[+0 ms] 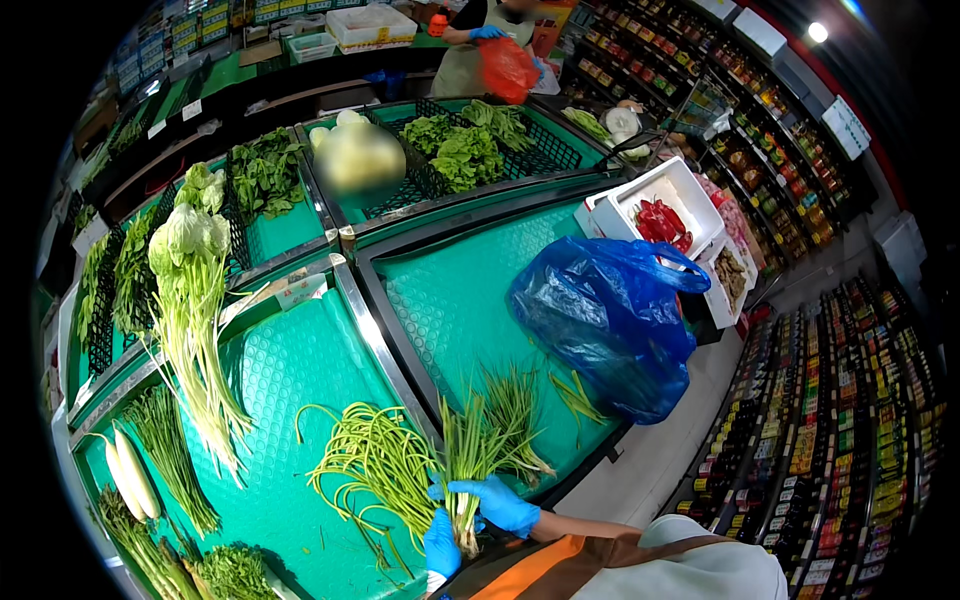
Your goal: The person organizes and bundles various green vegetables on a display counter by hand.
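A bunch of thin green onions [471,450] stands upright between my hands, roots down and leaves up. My right hand [496,505], in a blue glove, wraps the bunch from the right. On its left side, low near the pale roots, my blue-gloved left hand [442,541] is against the stems; how firmly it grips is hidden. Just left lies a heap of curly garlic scapes [375,457] on the green display mat [292,375]. Another bunch of slim green onions [517,416] rests behind the right hand, with loose stalks [577,399] farther right.
A full blue plastic bag [607,315] lies on the right bin's edge. Metal dividers [375,330] separate the bins. Leafy celery-like stalks [191,300], white radishes [127,472] and long chives [172,457] lie left. Across the display, a person [487,45] holds a red bag [510,69].
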A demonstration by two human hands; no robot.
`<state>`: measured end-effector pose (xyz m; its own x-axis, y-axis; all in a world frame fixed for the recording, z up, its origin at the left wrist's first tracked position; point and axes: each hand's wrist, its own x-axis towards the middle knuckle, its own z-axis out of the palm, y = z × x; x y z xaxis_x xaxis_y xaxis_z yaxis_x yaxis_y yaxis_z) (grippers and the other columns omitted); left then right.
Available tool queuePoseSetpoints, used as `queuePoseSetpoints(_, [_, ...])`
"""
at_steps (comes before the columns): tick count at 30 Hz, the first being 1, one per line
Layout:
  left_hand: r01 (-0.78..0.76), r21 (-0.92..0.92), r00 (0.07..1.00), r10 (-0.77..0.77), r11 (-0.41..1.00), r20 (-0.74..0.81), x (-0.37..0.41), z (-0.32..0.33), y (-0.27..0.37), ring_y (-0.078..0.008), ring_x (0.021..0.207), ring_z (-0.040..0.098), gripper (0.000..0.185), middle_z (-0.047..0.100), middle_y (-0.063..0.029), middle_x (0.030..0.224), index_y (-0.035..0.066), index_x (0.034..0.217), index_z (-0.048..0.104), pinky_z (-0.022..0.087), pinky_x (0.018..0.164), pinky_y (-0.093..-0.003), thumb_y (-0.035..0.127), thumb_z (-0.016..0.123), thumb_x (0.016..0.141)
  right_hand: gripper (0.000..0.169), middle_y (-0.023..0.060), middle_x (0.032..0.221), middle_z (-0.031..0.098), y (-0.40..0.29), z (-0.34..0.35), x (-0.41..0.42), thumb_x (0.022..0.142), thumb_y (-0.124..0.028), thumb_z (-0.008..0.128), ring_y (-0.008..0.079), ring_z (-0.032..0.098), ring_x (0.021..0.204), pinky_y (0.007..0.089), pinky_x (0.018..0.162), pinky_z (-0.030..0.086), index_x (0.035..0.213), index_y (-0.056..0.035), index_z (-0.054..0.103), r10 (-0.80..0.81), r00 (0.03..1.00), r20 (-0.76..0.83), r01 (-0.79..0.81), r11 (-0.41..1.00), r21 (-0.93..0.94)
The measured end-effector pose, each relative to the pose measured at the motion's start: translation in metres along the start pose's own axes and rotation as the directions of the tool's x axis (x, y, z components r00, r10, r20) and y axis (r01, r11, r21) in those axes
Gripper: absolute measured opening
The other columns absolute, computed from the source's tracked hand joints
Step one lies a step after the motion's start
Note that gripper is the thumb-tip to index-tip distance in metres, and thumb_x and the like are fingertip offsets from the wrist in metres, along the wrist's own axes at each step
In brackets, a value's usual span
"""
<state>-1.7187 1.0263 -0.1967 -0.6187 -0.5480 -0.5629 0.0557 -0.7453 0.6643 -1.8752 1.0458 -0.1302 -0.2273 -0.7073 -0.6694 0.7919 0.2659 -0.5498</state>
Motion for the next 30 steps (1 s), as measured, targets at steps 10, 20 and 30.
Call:
queuePoseSetpoints(10, [0.096,0.118,0.988,-0.079,0.988,-0.136,-0.03,0.007,0.051,-0.0032,0.043,0.031,0.03,0.044,0.0047,0.052,0.004,0.094,0.069,0.023,0.04,-0.0215,0.022,0.047,0.099,0.045,0.0156,0.117,0.059,-0.046,-0.018,0.015,0.086,-0.011,0.059,0.0278,0.056,0.11,0.0417,0.1,0.044,0.128,0.0,0.048,-0.206,0.978,-0.035,0.199,0.863,0.465])
queuePoseSetpoints(20, [0.033,0.986,0.798,0.59,0.161,-0.123,-0.045,-0.055,0.039,-0.0235,0.105,0.056,0.04,0.059,-0.0148,0.115,0.003,0.129,0.05,0.044,0.087,-0.0354,0.022,0.054,0.094,0.043,0.0154,0.119,0.058,-0.072,-0.02,-0.023,0.087,-0.008,0.056,0.0268,0.056,0.111,0.0402,0.1,0.044,0.127,0.0014,0.049,-0.258,0.95,0.174,0.144,0.86,0.489])
queuePoseSetpoints(30, [-0.203,0.482,0.971,0.111,0.853,0.213,-0.051,0.067,0.09,-0.0239,0.115,0.054,0.054,0.053,-0.015,0.128,0.0,0.134,0.045,0.042,0.097,-0.0359,0.04,0.034,0.099,0.036,0.0155,0.108,0.064,-0.038,-0.011,-0.03,0.085,-0.012,0.057,0.0264,0.062,0.1,0.0371,0.094,0.047,0.118,0.0033,0.056,-0.155,0.952,0.265,0.055,0.935,0.351])
